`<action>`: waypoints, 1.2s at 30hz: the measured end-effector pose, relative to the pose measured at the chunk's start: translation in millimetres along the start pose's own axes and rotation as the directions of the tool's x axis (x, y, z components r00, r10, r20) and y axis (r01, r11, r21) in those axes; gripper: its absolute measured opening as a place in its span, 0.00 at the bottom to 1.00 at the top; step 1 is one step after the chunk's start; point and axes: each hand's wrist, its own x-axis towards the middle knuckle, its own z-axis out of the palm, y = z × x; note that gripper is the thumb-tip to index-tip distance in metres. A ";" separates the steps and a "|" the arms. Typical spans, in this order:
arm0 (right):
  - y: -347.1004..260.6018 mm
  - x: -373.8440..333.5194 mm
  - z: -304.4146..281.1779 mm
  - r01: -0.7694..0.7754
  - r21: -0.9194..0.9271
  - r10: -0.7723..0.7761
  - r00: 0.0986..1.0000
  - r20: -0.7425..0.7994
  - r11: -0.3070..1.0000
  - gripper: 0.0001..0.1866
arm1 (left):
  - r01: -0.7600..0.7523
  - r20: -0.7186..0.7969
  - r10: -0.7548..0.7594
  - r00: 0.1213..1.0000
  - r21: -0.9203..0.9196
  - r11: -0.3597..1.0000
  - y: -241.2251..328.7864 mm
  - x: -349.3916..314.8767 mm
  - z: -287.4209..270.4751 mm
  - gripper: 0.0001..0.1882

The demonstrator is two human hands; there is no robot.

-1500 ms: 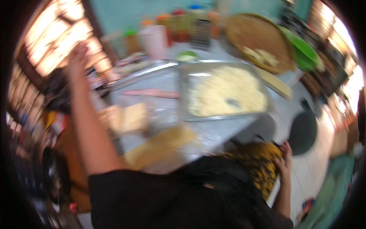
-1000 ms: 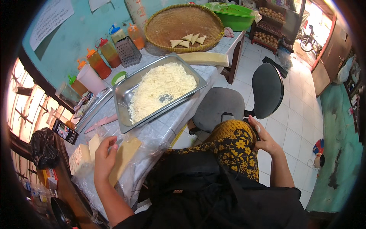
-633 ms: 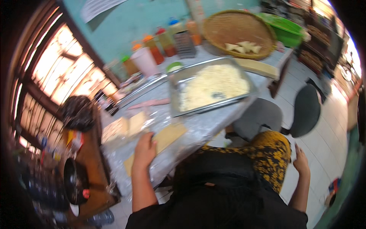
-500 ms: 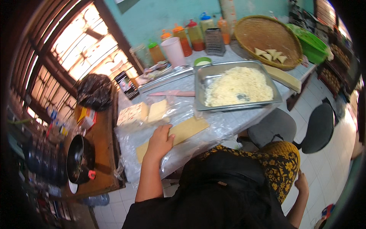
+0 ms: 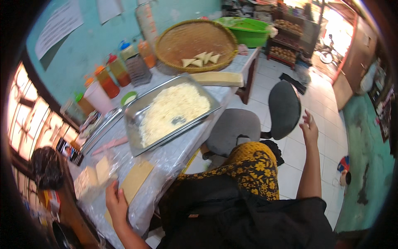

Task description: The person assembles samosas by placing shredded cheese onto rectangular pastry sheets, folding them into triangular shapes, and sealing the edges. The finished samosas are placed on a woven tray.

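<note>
The left hand (image 5: 116, 200) overlaps the pale sheet (image 5: 139, 177), near left; its grip I cannot tell; the right hand (image 5: 309, 128), open, hovers right of the chair (image 5: 284, 110).

We're in a food-prep kitchen: sauce bottles (image 5: 120, 74) and a grater (image 5: 139, 70) line the left, folded pastries (image 5: 198, 62) on a woven tray (image 5: 182, 41), possibly eggs (image 5: 282, 52) far right.
</note>
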 end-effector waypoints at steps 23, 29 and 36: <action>58.7 60.2 67.3 0.343 0.070 0.349 0.903 0.252 -0.937 0.41 | -0.160 0.001 0.165 0.986 0.251 0.955 -2.4 -6.6 5.1 0.14; 41.5 -13.9 86.7 0.679 -0.394 0.597 0.733 0.325 -0.619 0.41 | -0.173 0.043 0.168 0.985 0.180 0.968 3.1 -4.4 1.8 0.12; 44.7 -81.4 102.5 0.526 -0.577 0.443 0.370 0.817 0.625 0.40 | -0.145 0.047 0.140 0.989 0.118 0.982 2.3 -3.4 -1.7 0.15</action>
